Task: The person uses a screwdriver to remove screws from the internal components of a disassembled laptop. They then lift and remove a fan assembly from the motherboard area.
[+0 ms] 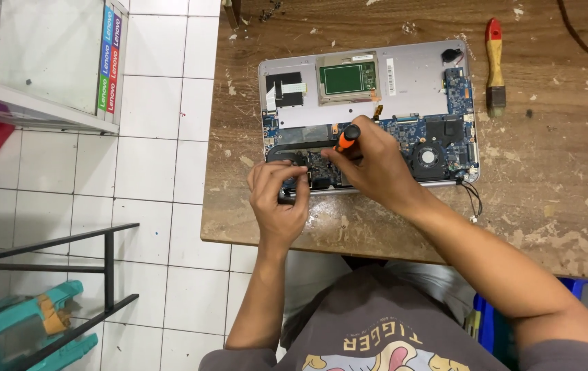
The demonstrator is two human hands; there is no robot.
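One opened laptop (404,82) lies on the wooden bench (555,172). The right hand (375,168) grips one orange-black screwdriver (347,136) over its motherboard; the left hand (277,196) pinches the near edge (one paintbrush (494,65) lies apart).

Paintbrush (494,65) on worn wooden table (555,172); black metal frame (105,264) below.

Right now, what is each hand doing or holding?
Left hand: fingers curled on the opened silver laptop's near edge, grip unclear.
Right hand: closed around an orange-and-black-handled screwdriver.
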